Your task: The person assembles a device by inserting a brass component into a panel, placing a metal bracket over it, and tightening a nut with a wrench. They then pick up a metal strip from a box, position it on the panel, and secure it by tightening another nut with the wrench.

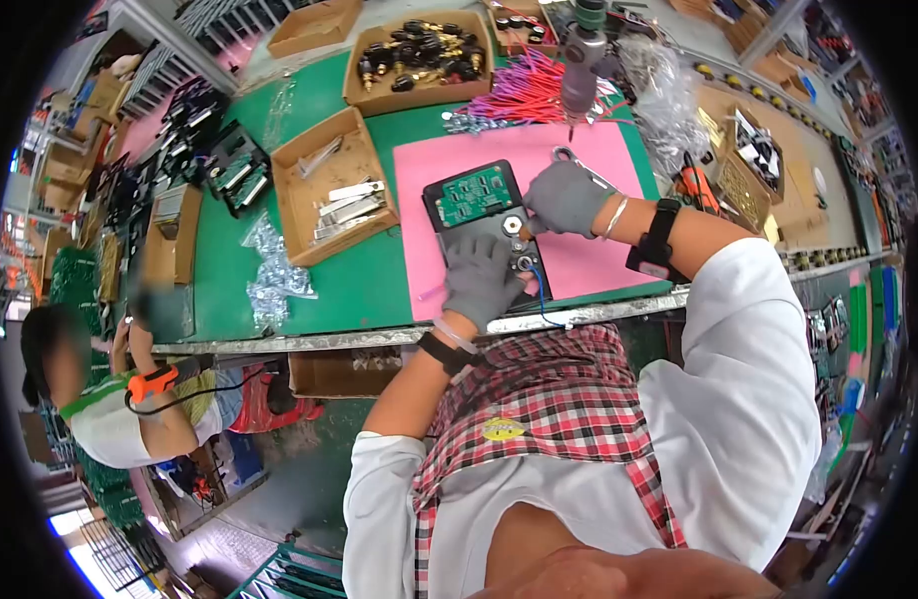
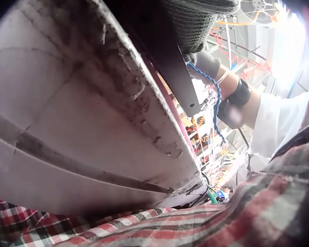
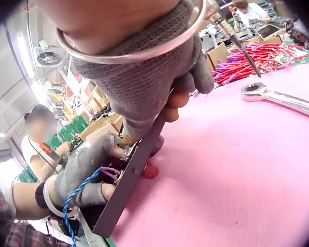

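A dark metal panel (image 1: 539,255) with a green circuit board (image 1: 471,198) lies on the pink mat in the head view. My left hand (image 1: 482,278), in a grey glove with bare fingertips, holds its near part, thumb beside the metal fittings. Blue twisted wire (image 3: 82,193) runs from a fitting there. The right hand (image 1: 569,198), gloved alike, grips the panel's right edge near a hex nut (image 1: 513,227); its fingers curl outside the edge in the right wrist view. A red part (image 3: 150,171) shows below the panel. Beside the right hand lies a ratchet wrench (image 3: 280,98).
An electric screwdriver (image 1: 582,75) hangs above red and purple leads (image 1: 524,90). Cardboard boxes of metal strips (image 1: 344,205) and black-and-brass parts (image 1: 419,60) stand on the green table. Plastic bags (image 1: 274,270) lie leftward. Another person (image 1: 129,419) works at far left.
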`<action>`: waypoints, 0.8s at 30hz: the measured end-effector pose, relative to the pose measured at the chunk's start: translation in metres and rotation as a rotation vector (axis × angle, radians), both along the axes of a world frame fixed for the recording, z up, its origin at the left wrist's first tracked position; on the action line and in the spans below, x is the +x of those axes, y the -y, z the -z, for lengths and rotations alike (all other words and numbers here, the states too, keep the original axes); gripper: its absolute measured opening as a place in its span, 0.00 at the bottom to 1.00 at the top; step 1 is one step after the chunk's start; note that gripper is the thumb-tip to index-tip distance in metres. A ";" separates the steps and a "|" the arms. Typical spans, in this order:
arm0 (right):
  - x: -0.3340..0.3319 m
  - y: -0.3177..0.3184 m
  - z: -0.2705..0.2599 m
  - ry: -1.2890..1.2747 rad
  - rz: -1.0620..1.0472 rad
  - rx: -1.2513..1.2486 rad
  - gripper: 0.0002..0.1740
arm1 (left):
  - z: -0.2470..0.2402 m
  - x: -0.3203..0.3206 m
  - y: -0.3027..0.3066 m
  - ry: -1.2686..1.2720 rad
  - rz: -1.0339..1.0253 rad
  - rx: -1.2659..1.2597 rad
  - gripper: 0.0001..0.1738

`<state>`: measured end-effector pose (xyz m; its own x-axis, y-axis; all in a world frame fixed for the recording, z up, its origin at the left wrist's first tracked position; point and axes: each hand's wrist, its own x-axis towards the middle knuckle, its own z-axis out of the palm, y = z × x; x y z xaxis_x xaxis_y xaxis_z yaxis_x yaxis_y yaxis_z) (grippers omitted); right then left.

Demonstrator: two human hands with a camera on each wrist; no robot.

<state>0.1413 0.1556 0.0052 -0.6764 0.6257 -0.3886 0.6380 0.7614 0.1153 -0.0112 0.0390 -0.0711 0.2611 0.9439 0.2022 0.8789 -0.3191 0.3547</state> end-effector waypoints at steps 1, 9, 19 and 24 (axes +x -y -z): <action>0.001 0.003 -0.003 0.003 0.037 -0.010 0.22 | 0.000 0.000 -0.001 -0.003 0.002 0.001 0.28; 0.011 0.024 0.003 0.004 0.157 0.040 0.24 | -0.010 0.002 0.002 -0.007 0.054 0.044 0.25; 0.030 0.013 -0.048 -0.415 0.342 0.204 0.24 | -0.007 -0.003 0.000 0.038 -0.052 -0.016 0.29; 0.086 0.025 0.012 -0.347 0.370 -0.035 0.21 | -0.008 -0.003 0.000 0.068 -0.052 -0.007 0.28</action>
